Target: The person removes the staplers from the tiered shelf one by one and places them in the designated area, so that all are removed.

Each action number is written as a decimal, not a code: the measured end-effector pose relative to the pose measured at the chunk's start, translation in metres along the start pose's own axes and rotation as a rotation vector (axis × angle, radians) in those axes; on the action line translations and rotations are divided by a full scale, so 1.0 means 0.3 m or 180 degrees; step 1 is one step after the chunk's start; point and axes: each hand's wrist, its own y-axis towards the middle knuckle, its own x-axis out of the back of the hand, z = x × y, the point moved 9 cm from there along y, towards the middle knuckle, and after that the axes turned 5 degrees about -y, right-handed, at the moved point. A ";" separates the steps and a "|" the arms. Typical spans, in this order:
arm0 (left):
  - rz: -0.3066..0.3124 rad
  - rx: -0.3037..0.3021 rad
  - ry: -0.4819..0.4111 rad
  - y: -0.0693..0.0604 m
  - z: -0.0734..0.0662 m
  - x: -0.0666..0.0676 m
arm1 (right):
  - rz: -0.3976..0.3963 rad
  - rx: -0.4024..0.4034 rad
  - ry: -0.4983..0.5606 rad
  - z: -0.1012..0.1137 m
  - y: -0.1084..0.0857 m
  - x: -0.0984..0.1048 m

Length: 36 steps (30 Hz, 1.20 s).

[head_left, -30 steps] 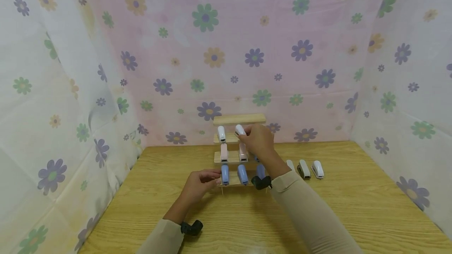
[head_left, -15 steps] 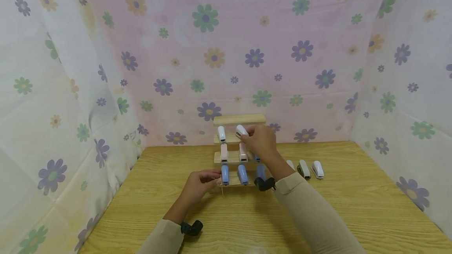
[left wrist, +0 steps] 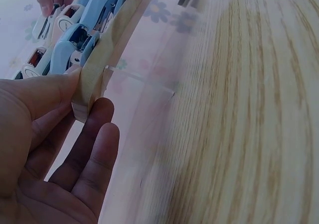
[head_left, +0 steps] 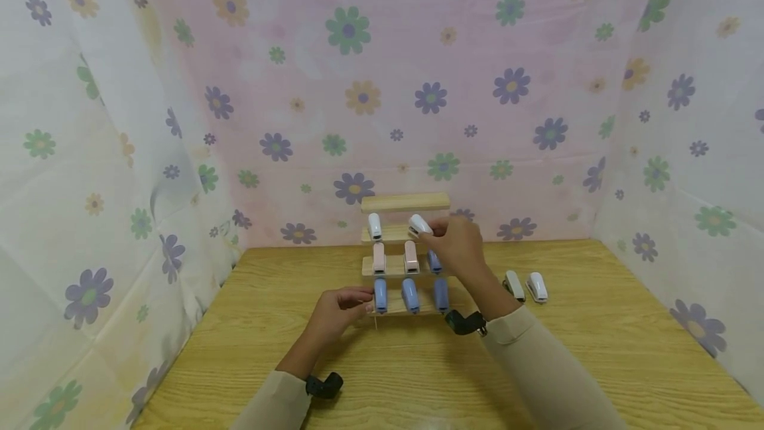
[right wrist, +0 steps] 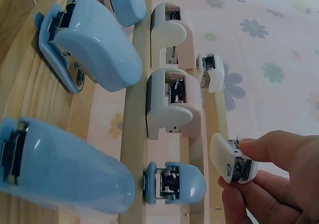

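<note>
A gap separates the 2 upper white staplers [head_left: 420,224].

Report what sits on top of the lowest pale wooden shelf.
Three glossy blue staplers stand in a row on that shelf. The wood directly beneath them is covered and cannot be seen.

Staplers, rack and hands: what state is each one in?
Right hand: pinching a white stapler
White stapler: tilted; contact with the rack unclear
Left hand: gripping the rack's lowest plank
Rack: standing upright
Second white stapler: resting on the rack
Pink staplers: both on the rack
Blue staplers: four, on the rack
Pale staplers: two visible, on the table
</note>
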 end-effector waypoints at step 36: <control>0.0055 0.0006 0.0055 0.009 0.021 0.002 | -0.0091 -0.0252 -0.0317 -0.305 -0.176 0.252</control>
